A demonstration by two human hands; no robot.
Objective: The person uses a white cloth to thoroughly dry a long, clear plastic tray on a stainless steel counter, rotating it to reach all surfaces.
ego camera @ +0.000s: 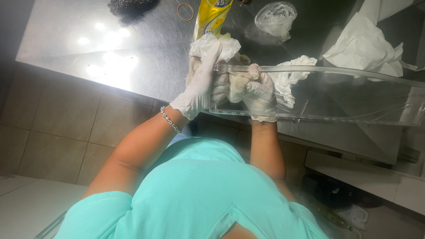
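Now, fingers of the left hand (200,84): long and nearly straight in a white thin glove, laid against the near end of the clear long plastic tray (318,95), pressing a crumpled beige cloth (234,84) to it.
Fingers of the right hand (260,92): curled closed around the tray's end wall, with the same cloth bunched under them.
Tray position: held in the air above the edge of the grey steel counter (133,48), one end in both hands, the other end reaching far to the right.
Step in hand: it seems the end of the tray is being wiped with the cloth.
Next move, as I judge: a firm hold by the right hand while the cloth slides along the wall.
Hand pose: both wrists meet at the tray end; the left wrist wears a silver chain bracelet (170,119); forearms rise from the turquoise shirt (199,194).
Around: a yellow spray bottle (211,17), white crumpled paper (365,46) and a clear plastic bag (276,17) lie on the counter.
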